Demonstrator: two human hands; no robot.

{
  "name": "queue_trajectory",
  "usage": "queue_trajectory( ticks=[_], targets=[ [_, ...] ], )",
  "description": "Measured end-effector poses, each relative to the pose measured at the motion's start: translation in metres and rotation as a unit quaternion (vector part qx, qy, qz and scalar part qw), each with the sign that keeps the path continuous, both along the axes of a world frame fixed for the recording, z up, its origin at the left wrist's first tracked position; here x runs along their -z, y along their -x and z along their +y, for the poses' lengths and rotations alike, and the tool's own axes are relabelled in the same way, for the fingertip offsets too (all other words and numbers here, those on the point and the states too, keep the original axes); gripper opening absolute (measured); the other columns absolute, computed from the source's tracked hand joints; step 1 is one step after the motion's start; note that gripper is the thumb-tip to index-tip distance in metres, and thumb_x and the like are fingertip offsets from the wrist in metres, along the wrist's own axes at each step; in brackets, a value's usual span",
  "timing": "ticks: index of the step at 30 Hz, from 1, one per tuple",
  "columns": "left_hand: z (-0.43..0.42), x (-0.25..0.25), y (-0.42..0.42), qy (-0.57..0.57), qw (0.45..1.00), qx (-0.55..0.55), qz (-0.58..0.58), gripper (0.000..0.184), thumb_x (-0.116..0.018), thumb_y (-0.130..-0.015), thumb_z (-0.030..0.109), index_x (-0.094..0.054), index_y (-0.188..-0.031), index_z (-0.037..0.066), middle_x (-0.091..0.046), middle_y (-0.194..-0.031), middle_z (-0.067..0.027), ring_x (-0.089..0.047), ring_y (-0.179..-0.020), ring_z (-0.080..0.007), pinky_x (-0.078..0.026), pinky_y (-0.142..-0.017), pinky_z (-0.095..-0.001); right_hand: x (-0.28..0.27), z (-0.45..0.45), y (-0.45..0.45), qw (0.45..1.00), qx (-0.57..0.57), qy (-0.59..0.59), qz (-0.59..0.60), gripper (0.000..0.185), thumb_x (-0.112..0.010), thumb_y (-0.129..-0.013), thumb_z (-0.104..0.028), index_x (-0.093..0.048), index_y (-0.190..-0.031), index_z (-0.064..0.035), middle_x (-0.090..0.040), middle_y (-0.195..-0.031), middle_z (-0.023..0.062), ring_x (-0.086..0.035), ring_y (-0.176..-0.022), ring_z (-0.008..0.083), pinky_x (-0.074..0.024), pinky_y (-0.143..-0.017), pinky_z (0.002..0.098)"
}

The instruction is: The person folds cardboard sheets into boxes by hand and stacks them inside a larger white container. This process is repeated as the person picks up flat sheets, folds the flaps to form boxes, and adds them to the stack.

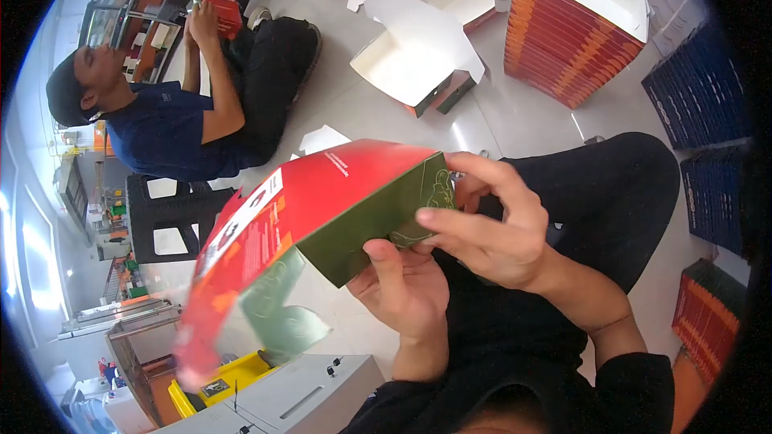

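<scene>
A red and green cardboard box is held up in front of me, its printed flaps hanging open at the lower left, where they blur. My left hand supports it from beneath at the green side, palm turned up and thumb against the lower edge. At the box's right end, my right hand grips the corner, one digit pressed on the green panel with line drawings. Some right fingertips are hidden behind the corner.
A person sits on the floor holding another red box. Open box lies ahead, beside a tall stack of red boxes. Dark blue stacks line the right. A black crate and yellow bin are left.
</scene>
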State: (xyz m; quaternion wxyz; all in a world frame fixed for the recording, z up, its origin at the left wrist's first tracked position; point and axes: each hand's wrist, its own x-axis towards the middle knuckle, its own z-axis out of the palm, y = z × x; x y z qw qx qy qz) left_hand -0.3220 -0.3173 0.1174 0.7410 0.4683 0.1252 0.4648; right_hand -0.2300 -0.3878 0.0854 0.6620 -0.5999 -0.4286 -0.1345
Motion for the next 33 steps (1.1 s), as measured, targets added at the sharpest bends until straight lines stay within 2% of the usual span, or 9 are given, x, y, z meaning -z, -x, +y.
queue_trajectory(
  ticks=[5,7,11,12,14,16,20,25,33],
  targets=[
    [-0.002,0.014,0.002,-0.033,0.999,-0.024,0.030,0.045,-0.053,-0.106,0.022,-0.041,-0.146,0.004,-0.057,-0.139,-0.0182,-0.063,-0.120,-0.0319,-0.059,-0.093,-0.0415,-0.002,-0.003,-0.005,1.000,-0.010,-0.006,0.013,0.031,-0.086,-0.069,-0.002,-0.075,-0.098,-0.0059,-0.064,-0.121,0.0138,-0.064,-0.078,0.0170,-0.0541,-0.065,0.0267],
    [0.002,0.018,-0.002,-0.244,0.941,-0.126,0.197,0.043,-0.055,-0.103,0.012,-0.044,-0.142,-0.001,-0.056,-0.139,-0.0192,-0.063,-0.119,-0.0318,-0.058,-0.095,-0.0422,-0.006,-0.004,-0.008,1.000,-0.002,0.029,-0.004,0.032,-0.085,-0.069,-0.004,-0.075,-0.100,-0.0074,-0.064,-0.121,0.0118,-0.064,-0.084,0.0187,-0.0538,-0.069,0.0289],
    [0.000,0.026,-0.005,-0.185,0.946,-0.138,0.227,0.046,-0.061,-0.095,0.001,-0.048,-0.139,-0.004,-0.055,-0.139,-0.0200,-0.061,-0.122,-0.0315,-0.054,-0.101,-0.0448,-0.026,-0.009,-0.001,0.984,0.037,0.026,-0.171,0.024,-0.080,-0.075,-0.008,-0.075,-0.099,-0.0122,-0.062,-0.118,0.0109,-0.060,-0.096,0.0197,-0.0526,-0.074,0.0381],
    [0.000,0.026,-0.003,-0.179,0.950,-0.127,0.222,0.046,-0.061,-0.095,0.002,-0.048,-0.139,-0.004,-0.055,-0.139,-0.0200,-0.061,-0.122,-0.0315,-0.054,-0.101,-0.0448,-0.030,-0.010,0.006,0.983,-0.027,-0.018,-0.179,0.025,-0.077,-0.076,-0.016,-0.075,-0.101,-0.0152,-0.063,-0.118,0.0033,-0.060,-0.099,0.0174,-0.0500,-0.078,0.0390],
    [-0.004,0.028,-0.002,-0.168,0.957,-0.106,0.210,0.047,-0.061,-0.095,0.002,-0.047,-0.139,-0.005,-0.055,-0.139,-0.0200,-0.061,-0.122,-0.0315,-0.053,-0.101,-0.0448,-0.042,-0.016,0.024,0.977,-0.078,-0.036,-0.194,0.026,-0.076,-0.073,-0.017,-0.076,-0.099,-0.0147,-0.065,-0.112,-0.0041,-0.060,-0.097,0.0139,-0.0470,-0.078,0.0341],
    [-0.004,0.028,0.000,-0.162,0.962,-0.081,0.203,0.047,-0.062,-0.095,0.003,-0.047,-0.139,-0.005,-0.055,-0.139,-0.0201,-0.061,-0.122,-0.0315,-0.053,-0.101,-0.0448,-0.034,-0.023,0.025,0.959,-0.082,-0.025,-0.272,0.020,-0.068,-0.078,-0.021,-0.072,-0.096,-0.0115,-0.066,-0.106,0.0010,-0.065,-0.100,0.0150,-0.0473,-0.085,0.0397],
    [-0.002,0.027,0.003,-0.169,0.965,-0.055,0.192,0.048,-0.062,-0.096,0.004,-0.047,-0.140,-0.005,-0.056,-0.138,-0.0202,-0.061,-0.122,-0.0315,-0.053,-0.102,-0.0448,-0.031,-0.023,0.023,0.969,0.008,0.007,-0.247,0.021,-0.076,-0.071,-0.013,-0.078,-0.092,-0.0163,-0.070,-0.103,-0.0074,-0.061,-0.096,0.0109,-0.0427,-0.077,0.0334],
    [0.002,0.026,0.002,-0.169,0.967,-0.029,0.189,0.048,-0.063,-0.096,0.005,-0.047,-0.140,-0.006,-0.056,-0.138,-0.0204,-0.061,-0.122,-0.0316,-0.053,-0.102,-0.0448,-0.022,-0.012,0.000,0.974,0.041,0.032,-0.223,0.029,-0.075,-0.071,-0.008,-0.075,-0.100,-0.0013,-0.071,-0.106,0.0088,-0.068,-0.087,0.0235,-0.0483,-0.075,0.0340],
    [0.000,0.025,0.004,-0.178,0.965,-0.015,0.193,0.050,-0.063,-0.096,0.007,-0.046,-0.141,-0.007,-0.057,-0.137,-0.0206,-0.060,-0.123,-0.0317,-0.052,-0.103,-0.0449,-0.025,-0.008,0.022,0.988,0.024,0.046,-0.148,0.027,-0.075,-0.072,-0.002,-0.075,-0.099,0.0001,-0.073,-0.101,0.0115,-0.068,-0.083,0.0210,-0.0477,-0.068,0.0297]
  ],
)
